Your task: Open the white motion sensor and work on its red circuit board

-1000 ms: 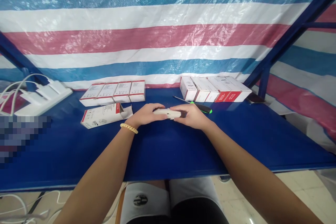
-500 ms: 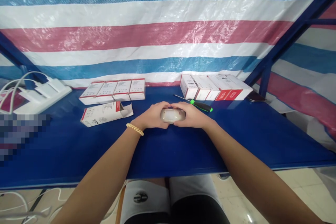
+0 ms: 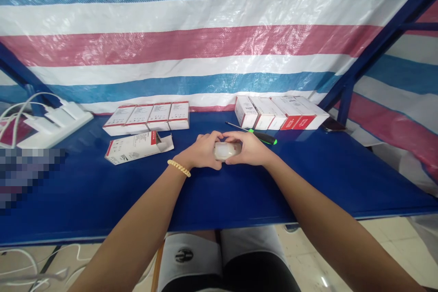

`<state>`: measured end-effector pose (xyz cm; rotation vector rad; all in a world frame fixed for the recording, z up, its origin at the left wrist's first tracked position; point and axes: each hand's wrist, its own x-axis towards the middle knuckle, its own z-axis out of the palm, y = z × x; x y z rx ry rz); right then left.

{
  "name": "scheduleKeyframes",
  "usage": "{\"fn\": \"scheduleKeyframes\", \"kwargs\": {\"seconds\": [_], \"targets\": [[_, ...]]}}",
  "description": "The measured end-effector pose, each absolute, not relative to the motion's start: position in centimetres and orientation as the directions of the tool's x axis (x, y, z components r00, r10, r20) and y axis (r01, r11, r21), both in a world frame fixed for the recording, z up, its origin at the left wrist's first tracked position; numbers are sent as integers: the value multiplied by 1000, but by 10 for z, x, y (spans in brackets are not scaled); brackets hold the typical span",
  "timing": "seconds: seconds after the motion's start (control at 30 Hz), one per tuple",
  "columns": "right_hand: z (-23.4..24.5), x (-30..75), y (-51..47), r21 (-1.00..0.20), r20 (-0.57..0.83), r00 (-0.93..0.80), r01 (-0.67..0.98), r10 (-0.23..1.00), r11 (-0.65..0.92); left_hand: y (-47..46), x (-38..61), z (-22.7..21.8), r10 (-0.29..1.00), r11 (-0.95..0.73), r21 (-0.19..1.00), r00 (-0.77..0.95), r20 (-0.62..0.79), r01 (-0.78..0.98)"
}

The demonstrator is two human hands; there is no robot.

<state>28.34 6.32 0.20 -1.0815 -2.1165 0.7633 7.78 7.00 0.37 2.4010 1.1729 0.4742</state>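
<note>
A small white rounded plastic device [image 3: 226,151] is gripped from both sides above the middle of the blue table [image 3: 232,200]. My left hand [image 3: 206,150] curls around its left end, thumb toward me. Around its right end my right hand [image 3: 251,148] is closed, fingers over the far side. The hands' fingertips nearly meet behind it. Just beyond my right hand lies a screwdriver [image 3: 263,137] with a black and green handle. An opened white and red box [image 3: 133,146] lies to the left of my left hand, its end flap out.
Several white boxes [image 3: 147,116] stand in a row at the back left, more boxes [image 3: 270,112] at the back right. A dark flat object [image 3: 333,124] lies beside them. A power strip [image 3: 58,125] with white cables sits far left. Striped sheeting [image 3: 205,41] hangs behind.
My left hand has shifted slightly right along the white device, covering more of its left end. The device appears slightly turned between my hands. The boxes and screwdriver stay put.
</note>
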Motion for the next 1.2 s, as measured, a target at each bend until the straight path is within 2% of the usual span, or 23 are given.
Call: {"fn": "scheduleKeyframes", "kwargs": {"seconds": [0.2, 0.3, 0.5, 0.67, 0.77, 0.87, 0.93, 1.07, 1.2], "targets": [[15, 280, 54, -591, 354, -456, 567, 817, 573, 74, 81, 1, 762, -626, 397, 634, 130, 671], [19, 281, 53, -546, 403, -444, 586, 801, 599, 77, 82, -1, 766, -620, 389, 632, 116, 681], [15, 286, 57, -626, 402, -439, 509, 804, 590, 74, 77, 3, 781, -590, 504, 604, 158, 631], [12, 288, 58, -734, 410, -378, 403, 830, 547, 72, 70, 15, 854, -459, 759, 465, 233, 462], [10, 289, 60, -827, 388, -326, 289, 862, 482, 74, 70, 16, 894, -385, 853, 372, 249, 354], [10, 288, 62, -930, 273, -271, 172, 923, 325, 78, 72, 13, 934, -324, 907, 246, 260, 270], [9, 288, 63, -953, 198, -221, 185, 955, 240, 82, 73, 11, 962, -246, 944, 171, 211, 220], [8, 288, 66, -934, 187, -119, 285, 975, 214, 86, 72, 12, 984, -113, 984, 151, 92, 139], [6, 287, 69, -949, 191, -64, 242, 979, 201, 85, 71, 13, 976, -121, 989, 192, 103, 81]]}}
